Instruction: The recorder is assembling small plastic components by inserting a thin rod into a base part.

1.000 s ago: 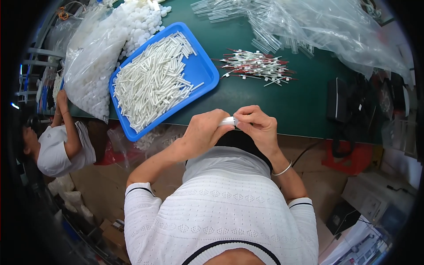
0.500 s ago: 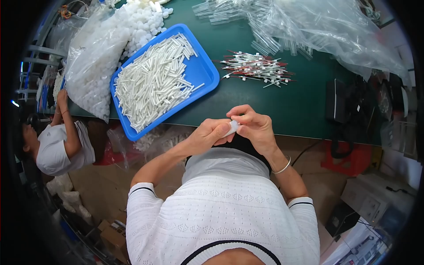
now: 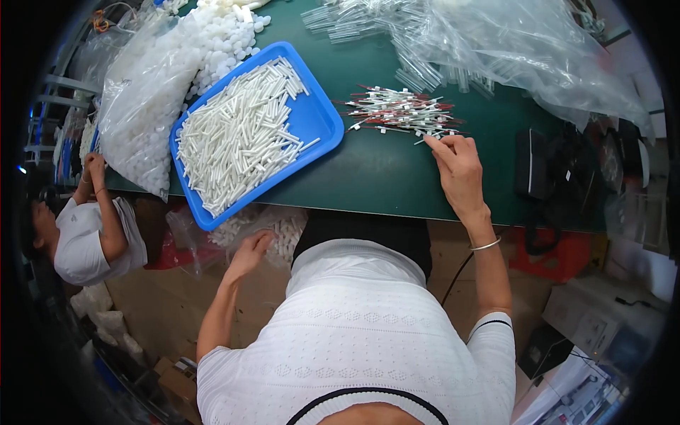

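My right hand (image 3: 462, 170) reaches over the table to the near edge of a pile of thin red-and-white wired pieces (image 3: 404, 110). Its thumb and forefinger pinch at a thin wired piece there. Off the table's near edge, my left hand (image 3: 249, 256) hangs low beside a clear bag of white tubular pieces (image 3: 287, 232). The left fingers are curled inward, and what they hold, if anything, is hidden. A blue tray (image 3: 315, 106) heaped with short white tubes (image 3: 237, 134) lies on the table between the two hands' sides.
A plastic bag of white round caps (image 3: 138, 131) spills at the far left. Clear tubes (image 3: 418, 64) lie under plastic sheeting (image 3: 524, 49) at the far right. A black box (image 3: 533, 164) stands at the right. Another person (image 3: 99, 230) works at the left.
My hands have parted; they held a white piece together before. The right went forward to the wired pile, the left down and left off the table edge. The white piece is out of sight.
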Motion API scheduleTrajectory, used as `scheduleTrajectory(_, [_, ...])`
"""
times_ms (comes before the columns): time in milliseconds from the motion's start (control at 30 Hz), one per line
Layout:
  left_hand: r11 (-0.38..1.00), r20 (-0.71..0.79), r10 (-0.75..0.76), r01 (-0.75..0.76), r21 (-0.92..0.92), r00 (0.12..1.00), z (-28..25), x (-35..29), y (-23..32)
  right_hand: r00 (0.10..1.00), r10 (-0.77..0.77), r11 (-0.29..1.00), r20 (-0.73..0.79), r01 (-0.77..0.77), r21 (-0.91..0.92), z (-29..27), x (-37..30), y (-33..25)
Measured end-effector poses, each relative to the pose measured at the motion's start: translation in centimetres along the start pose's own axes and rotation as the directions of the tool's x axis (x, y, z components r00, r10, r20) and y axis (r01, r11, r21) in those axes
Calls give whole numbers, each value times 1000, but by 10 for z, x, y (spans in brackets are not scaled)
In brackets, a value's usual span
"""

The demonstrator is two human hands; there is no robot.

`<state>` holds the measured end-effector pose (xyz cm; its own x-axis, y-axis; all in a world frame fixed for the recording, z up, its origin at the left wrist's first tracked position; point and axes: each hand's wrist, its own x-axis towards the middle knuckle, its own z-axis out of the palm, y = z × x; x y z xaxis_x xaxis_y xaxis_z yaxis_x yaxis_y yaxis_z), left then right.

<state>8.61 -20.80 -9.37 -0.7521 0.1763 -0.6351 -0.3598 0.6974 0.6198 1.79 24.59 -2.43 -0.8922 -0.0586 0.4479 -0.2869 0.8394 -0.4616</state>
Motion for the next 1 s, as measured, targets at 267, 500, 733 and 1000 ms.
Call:
scheduleTrajectory(267, [865, -320, 283, -97, 492, 904, 30, 22, -59, 999, 40, 996, -25, -38, 78, -18, -14, 12])
scheduleTrajectory(500, [863, 348, 158, -300, 406, 924, 15, 13, 102, 988, 134, 991, -79, -133, 9, -14, -11, 4])
scheduleTrajectory(733, [618, 39, 783, -784, 57, 620, 33, 17, 218, 993, 118, 992, 6, -119, 46, 5, -3, 0])
scheduleTrajectory(1000, [289, -164, 957, -819, 496, 239, 81, 86, 253, 999, 47, 980, -11, -44, 194, 2, 0, -20])
